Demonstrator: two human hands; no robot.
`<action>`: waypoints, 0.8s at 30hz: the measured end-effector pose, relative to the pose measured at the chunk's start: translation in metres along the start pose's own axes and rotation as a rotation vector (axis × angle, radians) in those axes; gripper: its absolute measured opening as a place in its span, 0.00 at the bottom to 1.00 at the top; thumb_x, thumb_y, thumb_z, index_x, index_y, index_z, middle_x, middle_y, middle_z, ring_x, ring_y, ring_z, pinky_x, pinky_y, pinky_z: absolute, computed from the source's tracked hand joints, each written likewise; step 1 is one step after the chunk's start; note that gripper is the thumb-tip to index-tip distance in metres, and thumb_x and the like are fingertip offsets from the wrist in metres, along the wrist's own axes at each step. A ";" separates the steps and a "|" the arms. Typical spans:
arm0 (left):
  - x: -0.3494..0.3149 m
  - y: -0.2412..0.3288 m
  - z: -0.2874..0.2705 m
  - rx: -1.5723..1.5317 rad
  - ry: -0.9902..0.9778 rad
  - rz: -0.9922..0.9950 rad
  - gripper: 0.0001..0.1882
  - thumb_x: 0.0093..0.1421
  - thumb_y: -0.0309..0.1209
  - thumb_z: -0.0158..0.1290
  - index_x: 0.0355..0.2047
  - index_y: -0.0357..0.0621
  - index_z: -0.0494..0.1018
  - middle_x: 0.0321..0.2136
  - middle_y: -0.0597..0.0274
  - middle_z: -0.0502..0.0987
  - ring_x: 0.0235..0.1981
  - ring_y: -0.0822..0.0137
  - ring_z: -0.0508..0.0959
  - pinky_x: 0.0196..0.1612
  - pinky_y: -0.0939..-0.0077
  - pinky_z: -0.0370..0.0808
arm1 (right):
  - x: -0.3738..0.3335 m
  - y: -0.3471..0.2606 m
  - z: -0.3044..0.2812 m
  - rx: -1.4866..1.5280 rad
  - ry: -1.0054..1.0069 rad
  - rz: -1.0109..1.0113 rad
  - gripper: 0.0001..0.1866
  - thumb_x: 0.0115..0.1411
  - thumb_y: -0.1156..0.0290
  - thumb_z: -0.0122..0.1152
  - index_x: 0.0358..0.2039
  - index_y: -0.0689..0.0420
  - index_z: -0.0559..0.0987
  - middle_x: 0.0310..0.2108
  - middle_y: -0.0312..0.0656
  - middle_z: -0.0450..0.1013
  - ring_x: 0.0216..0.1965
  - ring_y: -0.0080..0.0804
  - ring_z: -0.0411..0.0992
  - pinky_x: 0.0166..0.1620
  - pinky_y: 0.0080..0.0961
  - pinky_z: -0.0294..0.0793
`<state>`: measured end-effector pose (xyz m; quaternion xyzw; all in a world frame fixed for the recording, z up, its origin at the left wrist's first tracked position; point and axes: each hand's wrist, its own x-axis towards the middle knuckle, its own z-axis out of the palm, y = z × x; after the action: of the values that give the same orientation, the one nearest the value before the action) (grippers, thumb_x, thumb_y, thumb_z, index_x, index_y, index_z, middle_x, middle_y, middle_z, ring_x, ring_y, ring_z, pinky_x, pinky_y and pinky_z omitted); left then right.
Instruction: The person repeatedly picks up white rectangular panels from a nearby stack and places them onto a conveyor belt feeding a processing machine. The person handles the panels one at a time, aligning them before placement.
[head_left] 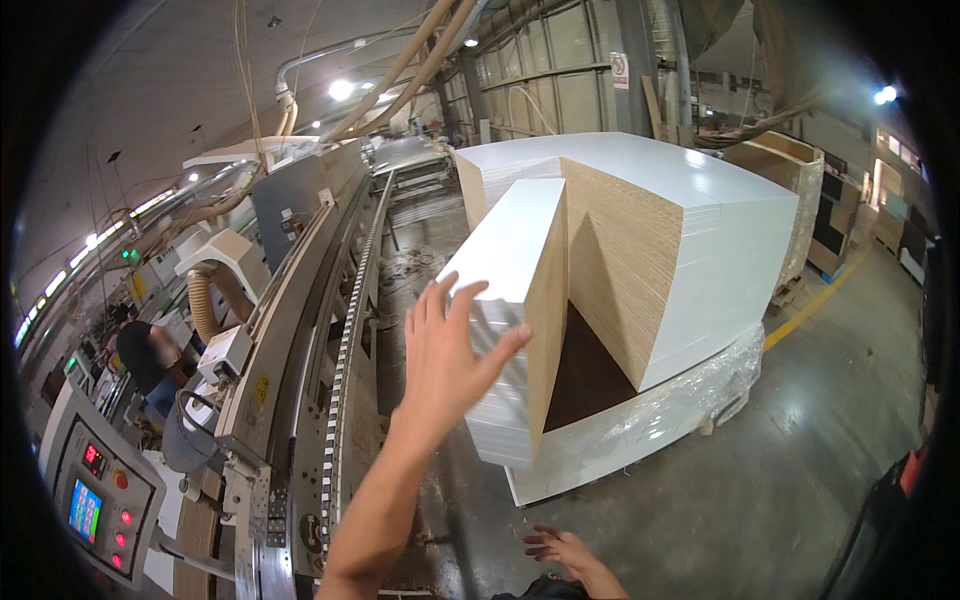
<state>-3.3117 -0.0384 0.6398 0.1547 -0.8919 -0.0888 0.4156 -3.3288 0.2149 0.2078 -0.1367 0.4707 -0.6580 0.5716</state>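
My left hand (447, 350) reaches forward with its fingers spread, in front of the near end of a stack of narrow white panels (512, 245). Whether the fingertips touch the panels I cannot tell. Raw wood-coloured edges show along that stack's right side. Beside and behind it rises a larger stack of wide white panels (725, 290), also with wood-coloured sides. Between the two stacks a dark brown board (590, 375) lies bare. Low in the view, my right hand (560, 550) hangs with fingers apart and nothing visible in it.
A long machine with a toothed track (345, 350) runs along the left, its control panel (105, 490) at lower left. Another person (150, 360) is beyond it. Clear plastic wrap (715, 385) covers the stack's base. A wrapped pallet load (800, 190) stands at far right.
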 end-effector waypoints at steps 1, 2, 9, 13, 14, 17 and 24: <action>0.015 -0.001 0.016 0.064 -0.004 -0.013 0.37 0.57 0.56 0.66 0.58 0.41 0.76 0.65 0.40 0.69 0.67 0.42 0.66 0.68 0.46 0.62 | -0.006 -0.004 -0.015 0.003 0.059 0.036 0.34 0.73 0.54 0.59 0.71 0.62 0.63 0.59 0.53 0.76 0.53 0.44 0.80 0.54 0.34 0.80; 0.025 -0.001 0.024 0.104 -0.033 -0.061 0.39 0.56 0.57 0.66 0.58 0.41 0.76 0.64 0.40 0.69 0.67 0.42 0.67 0.68 0.46 0.61 | -0.017 -0.012 -0.024 0.000 0.115 0.069 0.33 0.73 0.56 0.59 0.70 0.62 0.63 0.59 0.54 0.77 0.53 0.45 0.80 0.54 0.35 0.80; 0.043 0.002 0.038 0.080 -0.037 -0.208 0.38 0.48 0.54 0.70 0.53 0.43 0.80 0.62 0.43 0.73 0.63 0.44 0.73 0.65 0.48 0.67 | -0.054 -0.059 -0.088 0.001 0.237 0.112 0.30 0.74 0.58 0.59 0.68 0.63 0.66 0.58 0.55 0.76 0.50 0.46 0.82 0.52 0.35 0.81; 0.024 0.008 0.019 0.044 0.011 -0.232 0.35 0.47 0.50 0.71 0.52 0.44 0.81 0.62 0.44 0.73 0.63 0.45 0.73 0.63 0.50 0.71 | -0.027 -0.087 -0.068 -0.063 0.074 0.082 0.30 0.75 0.62 0.55 0.70 0.65 0.61 0.61 0.57 0.73 0.56 0.51 0.79 0.57 0.43 0.80; 0.015 0.009 0.011 0.062 0.032 -0.222 0.35 0.46 0.49 0.71 0.52 0.44 0.81 0.62 0.44 0.73 0.63 0.45 0.73 0.63 0.50 0.71 | -0.019 -0.104 -0.044 -0.058 -0.006 0.067 0.30 0.75 0.61 0.55 0.70 0.65 0.62 0.61 0.56 0.73 0.56 0.51 0.78 0.57 0.43 0.80; -0.018 0.013 -0.028 -0.015 0.042 -0.198 0.35 0.45 0.49 0.71 0.52 0.45 0.80 0.63 0.45 0.72 0.63 0.46 0.73 0.64 0.52 0.70 | 0.007 -0.148 0.015 -0.076 -0.292 -0.031 0.31 0.75 0.61 0.56 0.71 0.61 0.62 0.62 0.55 0.72 0.59 0.51 0.76 0.59 0.44 0.79; -0.142 0.023 -0.189 -0.017 -0.095 -0.297 0.42 0.43 0.54 0.72 0.55 0.42 0.79 0.65 0.45 0.69 0.66 0.44 0.70 0.66 0.46 0.67 | 0.039 -0.293 0.183 0.209 -0.720 -0.443 0.43 0.69 0.40 0.56 0.73 0.56 0.59 0.65 0.53 0.70 0.62 0.45 0.73 0.63 0.50 0.74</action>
<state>-3.0848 0.0269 0.6654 0.2770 -0.8772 -0.1640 0.3564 -3.3922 0.0678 0.5157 -0.3968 0.1314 -0.7192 0.5550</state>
